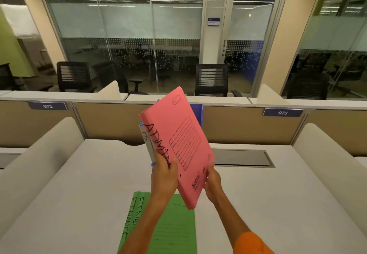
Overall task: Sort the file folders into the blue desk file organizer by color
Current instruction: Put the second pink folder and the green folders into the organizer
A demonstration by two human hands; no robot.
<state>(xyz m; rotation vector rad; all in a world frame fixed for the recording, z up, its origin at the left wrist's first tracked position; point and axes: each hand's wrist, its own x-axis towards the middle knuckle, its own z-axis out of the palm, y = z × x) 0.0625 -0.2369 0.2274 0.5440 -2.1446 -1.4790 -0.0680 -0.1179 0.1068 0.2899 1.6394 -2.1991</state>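
Observation:
A pink folder (pixel 179 140) marked "ADMIN" is held tilted above the desk. My left hand (pixel 163 176) grips its spine edge, thumb on the cover. My right hand (pixel 212 183) holds its lower right edge. Behind the pink folder stands the blue desk file organizer (pixel 196 112), mostly hidden; a white folder (pixel 146 140) with handwriting shows at its left side. A green folder (pixel 164 226) marked "FINANCE" lies flat on the desk below my arms.
The white desk (pixel 79 194) has padded side dividers (pixel 39 158) left and right and a tan back panel (pixel 111 122). A grey cable tray lid (pixel 242 158) sits at the back right. Black office chairs (pixel 211 79) stand beyond the partition.

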